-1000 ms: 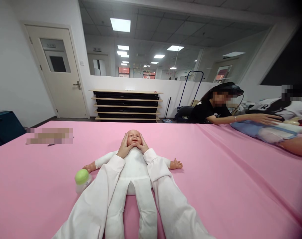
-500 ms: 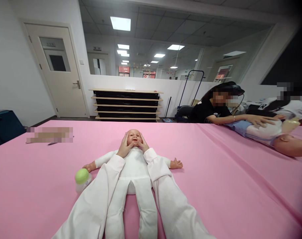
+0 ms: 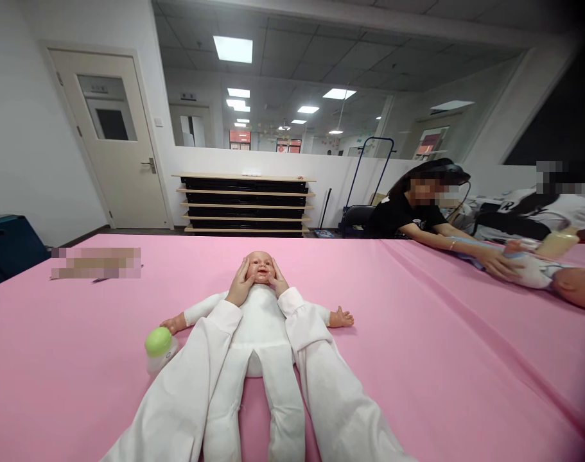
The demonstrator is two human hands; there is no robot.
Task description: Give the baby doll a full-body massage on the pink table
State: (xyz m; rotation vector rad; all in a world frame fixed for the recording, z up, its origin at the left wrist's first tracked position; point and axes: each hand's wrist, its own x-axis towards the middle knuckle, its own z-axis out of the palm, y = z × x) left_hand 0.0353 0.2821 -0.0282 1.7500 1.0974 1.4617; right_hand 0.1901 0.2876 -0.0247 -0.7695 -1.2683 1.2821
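A baby doll [image 3: 258, 321] in a white cloth body lies on its back on the pink-covered table, face up, legs towards me and arms spread. My left hand [image 3: 241, 282] lies along the left side of its head [image 3: 260, 263], fingers stretched upward and thumb on the cheek near the mouth. On the other side, my right hand [image 3: 278, 280] rests the same way, fingers extended and flat against the cheek. Both hands are open and touch the head. A small bottle with a green cap [image 3: 158, 343] is beside the doll's hand, partly behind my left sleeve.
The pink cloth [image 3: 417, 359] has a long fold on the right. There, a co-worker [image 3: 398, 212] bends over another doll [image 3: 537, 269], with a yellowish bottle [image 3: 559, 242] near it. A blurred-out item [image 3: 97, 263] lies at the far left. Stacked boards [image 3: 246, 202] stand behind the table.
My hands and the doll under them stay almost unchanged. At the right, the co-worker's hands have shifted along the other doll, which has moved and turned slightly to the right.
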